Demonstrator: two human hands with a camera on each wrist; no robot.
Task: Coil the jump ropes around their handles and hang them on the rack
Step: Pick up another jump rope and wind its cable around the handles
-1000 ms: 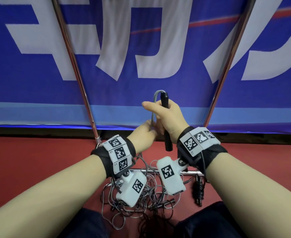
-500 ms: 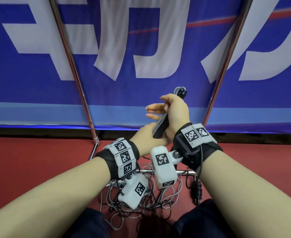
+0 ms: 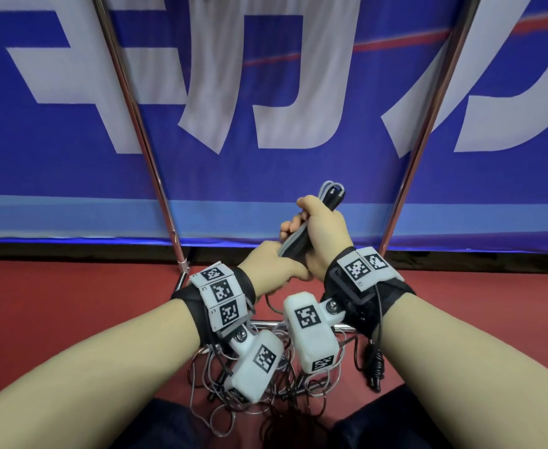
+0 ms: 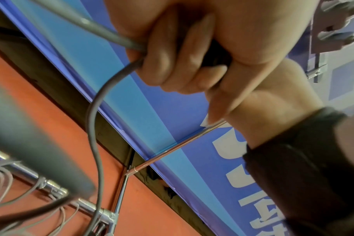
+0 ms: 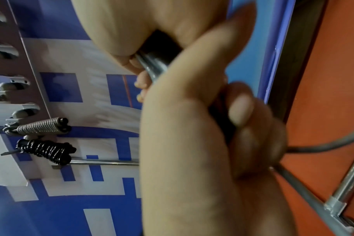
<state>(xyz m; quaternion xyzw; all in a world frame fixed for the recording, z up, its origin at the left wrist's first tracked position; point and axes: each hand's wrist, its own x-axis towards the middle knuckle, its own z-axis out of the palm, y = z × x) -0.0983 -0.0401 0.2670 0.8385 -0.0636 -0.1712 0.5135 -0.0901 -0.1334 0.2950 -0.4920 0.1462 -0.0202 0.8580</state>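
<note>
- Gripping the pair of black cylindrical jump-rope handles (image 3: 311, 228) together, the right hand (image 3: 322, 233) has fingers and thumb curled round them; the bundle tilts up and to the right, top ends clear of the fist, likely so turns can be laid along the shafts.
- Left hand (image 3: 271, 265) sits just below, touching the right hand; its fingers close on the grey rubbery cord (image 4: 95, 121) at the handles' lower end. Judged: it feeds and tensions the cord for winding.
- Free cord drops in a loose arc toward the red floor (image 3: 55, 303).
- Tangled pile of thin grey and dark ropes (image 3: 266, 384) lies on the floor by the chrome rack base bar (image 3: 266, 324): still to coil.
- Right wrist view: a grey coiled rope bundle (image 5: 40, 127) and a black coiled rope bundle (image 5: 46, 150) already hang on the pegged rack panel (image 5: 14, 67).
- Step judged: early winding; few turns visible.
- Risk: slack cord snagging the pile.
</note>
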